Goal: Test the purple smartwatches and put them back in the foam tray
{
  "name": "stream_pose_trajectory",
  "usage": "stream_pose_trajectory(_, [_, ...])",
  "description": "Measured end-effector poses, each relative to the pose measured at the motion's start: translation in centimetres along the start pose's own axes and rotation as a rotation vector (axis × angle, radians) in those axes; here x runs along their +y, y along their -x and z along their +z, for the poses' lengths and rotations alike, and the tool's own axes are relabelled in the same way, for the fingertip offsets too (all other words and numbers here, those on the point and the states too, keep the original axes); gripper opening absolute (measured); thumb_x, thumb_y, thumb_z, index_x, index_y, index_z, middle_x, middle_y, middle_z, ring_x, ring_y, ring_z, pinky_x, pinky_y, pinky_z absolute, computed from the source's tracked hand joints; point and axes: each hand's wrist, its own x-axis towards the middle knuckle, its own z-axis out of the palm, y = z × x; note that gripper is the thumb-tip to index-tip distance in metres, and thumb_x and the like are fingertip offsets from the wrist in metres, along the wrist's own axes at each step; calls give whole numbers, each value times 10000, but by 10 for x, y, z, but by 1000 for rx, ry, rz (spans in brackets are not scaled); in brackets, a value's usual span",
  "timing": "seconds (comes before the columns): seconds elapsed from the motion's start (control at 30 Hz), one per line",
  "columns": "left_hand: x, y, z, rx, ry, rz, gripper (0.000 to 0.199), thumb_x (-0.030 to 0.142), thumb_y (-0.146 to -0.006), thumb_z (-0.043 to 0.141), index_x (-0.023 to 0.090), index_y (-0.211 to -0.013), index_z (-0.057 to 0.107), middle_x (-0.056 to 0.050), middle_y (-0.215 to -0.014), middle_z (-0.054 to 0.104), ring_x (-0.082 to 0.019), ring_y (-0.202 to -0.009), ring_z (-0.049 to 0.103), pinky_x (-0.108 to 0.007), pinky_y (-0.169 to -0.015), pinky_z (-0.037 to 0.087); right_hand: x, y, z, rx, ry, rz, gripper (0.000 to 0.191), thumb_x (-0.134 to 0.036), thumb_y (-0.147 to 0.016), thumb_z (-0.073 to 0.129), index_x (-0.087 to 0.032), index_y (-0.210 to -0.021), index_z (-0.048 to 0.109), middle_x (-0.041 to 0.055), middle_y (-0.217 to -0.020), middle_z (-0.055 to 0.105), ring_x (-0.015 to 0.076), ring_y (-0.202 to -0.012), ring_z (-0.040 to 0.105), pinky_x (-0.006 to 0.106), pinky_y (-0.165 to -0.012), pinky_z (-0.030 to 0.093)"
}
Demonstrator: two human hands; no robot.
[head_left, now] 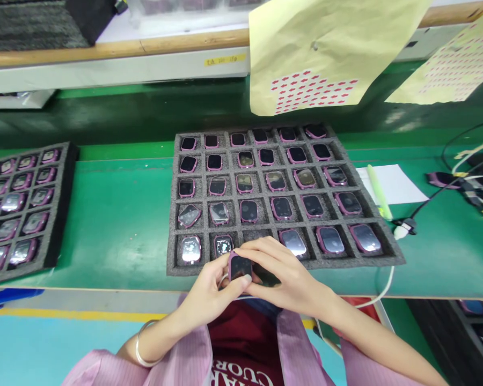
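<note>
Between my two hands, just past the near edge of a grey foam tray (391, 252), is a purple-framed watch (240, 267) with a dark screen. My left hand (211, 292) pinches its left side and lower edge, the thumb near the bottom of the screen. Fingers of my right hand (285, 273) are bent around its right side and top. A white cable (380, 295) runs behind my hands. In the tray's near row, a watch with a lit white screen (191, 250) and one showing a dial (224, 245) lie left of my hands.
Another foam tray of watches (60, 214) stands at the left. To the right are a white paper (406, 185), a green pen-like stick (379, 192), and tangled cables (473, 185). Yellow sheets (314, 48) hang from the shelf edge (145, 48) above the green table (112, 214).
</note>
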Motion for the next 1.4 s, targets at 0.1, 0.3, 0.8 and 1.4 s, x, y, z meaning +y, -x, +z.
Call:
stream_pose_trajectory(0.1, [-3, 0, 1, 34, -116, 20, 314, 333, -866, 581, 132, -1106, 556, -83, -995, 619, -222, -927, 564, -319, -825, 453, 2, 1, 0, -11, -5, -13, 323, -255, -875, 628, -171, -1175, 544, 101, -1034, 631, 235, -921, 582, 404, -815, 461])
stream_pose_trajectory(0.3, [0, -1, 3, 48, -149, 50, 257, 347, -903, 518, 144, -1052, 567, -69, -942, 627, -208, -887, 579, -306, -804, 470, 5, -1, 1, -4, 0, -65, 333, -230, -871, 636, -157, -1179, 532, 119, -1022, 623, 251, -915, 567, 424, -789, 466])
stream_pose_trajectory(0.8, [2, -5, -2, -28, 179, -47, 304, 393, -858, 584, 116, -732, 579, -10, -483, 583, -69, -316, 466, -150, -315, 287, 4, -5, -11, 24, -371, 64, 373, -322, -880, 651, -180, -1219, 585, 97, -1005, 586, 203, -909, 581, 352, -784, 515])
stream_pose_trajectory(1.4, [-1, 0, 1, 75, 134, 30, 263, 372, -835, 626, 116, -775, 608, 40, -457, 481, -30, -299, 341, -166, -324, 170, 3, -6, -11, -34, -368, 22, 431, -318, -861, 679, -182, -1249, 549, 114, -1092, 590, 216, -987, 573, 354, -843, 498])
